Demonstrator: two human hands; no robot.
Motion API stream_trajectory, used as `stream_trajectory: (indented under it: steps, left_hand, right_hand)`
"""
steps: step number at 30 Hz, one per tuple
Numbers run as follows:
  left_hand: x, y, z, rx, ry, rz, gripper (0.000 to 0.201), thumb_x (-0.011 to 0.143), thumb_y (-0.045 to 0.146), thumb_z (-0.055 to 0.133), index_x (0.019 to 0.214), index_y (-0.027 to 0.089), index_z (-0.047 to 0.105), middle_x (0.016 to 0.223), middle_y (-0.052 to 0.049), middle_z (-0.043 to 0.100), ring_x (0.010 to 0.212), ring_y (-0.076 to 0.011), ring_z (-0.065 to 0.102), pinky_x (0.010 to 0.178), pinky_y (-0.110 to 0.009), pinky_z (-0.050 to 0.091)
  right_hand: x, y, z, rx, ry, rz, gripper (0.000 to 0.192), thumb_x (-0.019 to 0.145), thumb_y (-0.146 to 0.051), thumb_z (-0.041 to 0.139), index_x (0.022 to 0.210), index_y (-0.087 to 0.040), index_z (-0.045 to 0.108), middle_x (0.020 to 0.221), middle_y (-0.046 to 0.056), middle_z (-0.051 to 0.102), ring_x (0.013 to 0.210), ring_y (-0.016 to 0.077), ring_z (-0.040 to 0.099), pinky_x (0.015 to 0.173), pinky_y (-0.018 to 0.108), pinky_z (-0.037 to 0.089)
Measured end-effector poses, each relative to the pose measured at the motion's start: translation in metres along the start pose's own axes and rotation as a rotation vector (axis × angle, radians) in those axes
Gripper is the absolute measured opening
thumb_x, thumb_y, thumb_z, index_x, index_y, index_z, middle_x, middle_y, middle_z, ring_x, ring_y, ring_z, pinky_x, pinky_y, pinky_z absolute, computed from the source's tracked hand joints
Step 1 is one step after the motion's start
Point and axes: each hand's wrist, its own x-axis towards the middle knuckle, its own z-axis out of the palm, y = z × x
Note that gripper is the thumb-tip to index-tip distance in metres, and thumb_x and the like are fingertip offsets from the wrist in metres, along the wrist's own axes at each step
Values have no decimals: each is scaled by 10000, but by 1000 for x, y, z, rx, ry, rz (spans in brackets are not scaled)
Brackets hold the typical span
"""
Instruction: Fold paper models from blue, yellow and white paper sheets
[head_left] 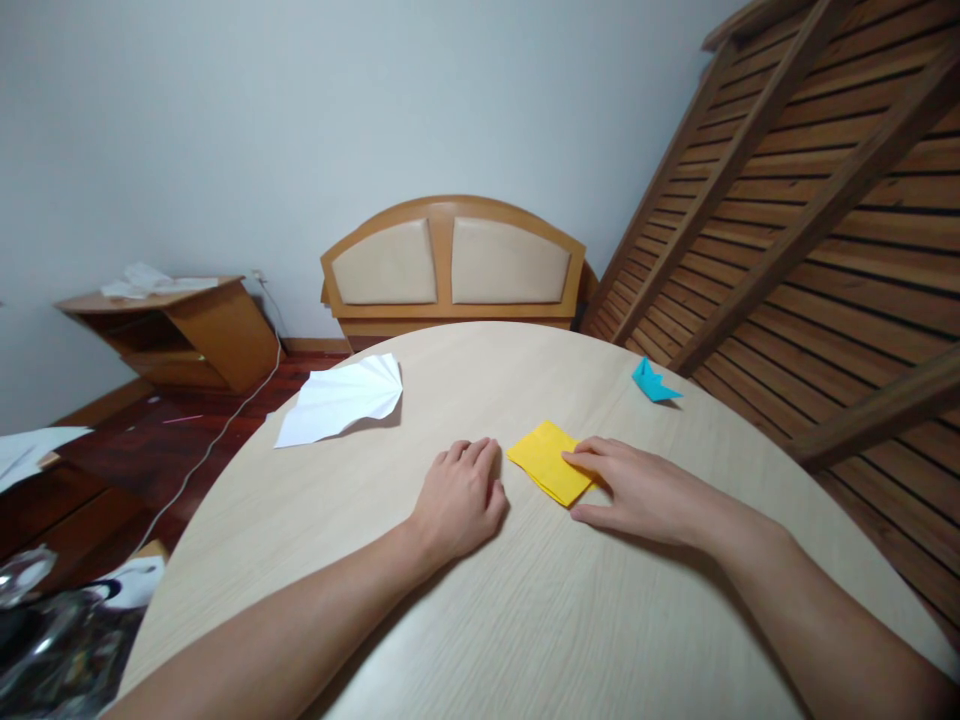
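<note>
Head view: handling the folded yellow paper (547, 462), right of centre, appears in hand; the next move likely calls for light, steady fingers. The right hand (637, 492) is spread around its right side, fingertips touching; the left hand (461, 500) rests loosely bent, gripping nothing visible. White paper (341, 400) lies far left on the surface (525, 620), blue paper (654, 383) far right; beyond stands a headboard (442, 262).

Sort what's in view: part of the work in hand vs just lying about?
In use:
yellow folded paper, right hand touching it
left hand, resting beside it
table under both hands

Apparently just lying about, no hand on them:
creased white sheet
blue folded paper
white papers on the cabinet
</note>
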Motion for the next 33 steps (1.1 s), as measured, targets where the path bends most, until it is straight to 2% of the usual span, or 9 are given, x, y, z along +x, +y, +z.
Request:
stream_trajectory:
  steps: [5,8,14,18,24,33]
  left_hand:
    - [1,-5,5,-104,23,80,485,915,249,538,1390,153,514,1409,-105,597,1228,-309,559,1026,-498,500]
    - [3,-7,6,-140,53,100,456,911,228,571,1363,173,550,1387,-92,618,1217,-292,579,1022,-488,512]
    - [10,-18,11,-164,104,181,279,931,166,599,1190,220,686,1234,-46,719,1071,-240,676,928,-412,573]
    - [13,-28,16,-159,128,201,217,906,123,644,1073,222,739,1133,-31,761,998,-229,713,880,-397,595]
    - [13,-33,18,-188,176,231,223,951,128,584,1083,213,741,1100,-38,769,989,-209,715,875,-375,601]
    - [14,-34,15,-200,56,272,253,938,96,563,1066,211,748,1150,-66,749,1046,-210,698,936,-382,552]
  right_hand:
    - [8,8,2,56,30,-94,313,893,-280,608,1180,-237,723,1136,93,716,1036,276,668,919,404,522]
    - [13,9,6,116,77,-129,292,907,-185,559,1128,-244,741,1112,75,731,1021,252,670,917,385,514]
    - [20,8,14,322,96,-173,241,965,-216,535,1103,-241,731,1097,54,743,1002,211,672,913,350,513]
    - [21,10,17,375,101,-181,225,960,-237,556,1087,-245,742,1086,55,746,1006,210,673,916,352,518]
    - [22,15,20,378,95,-221,233,927,-270,626,1130,-249,739,1147,69,721,1065,219,653,968,374,504]
    - [23,11,21,242,136,-262,179,965,-286,584,983,-244,757,1045,57,725,986,213,661,889,366,520]
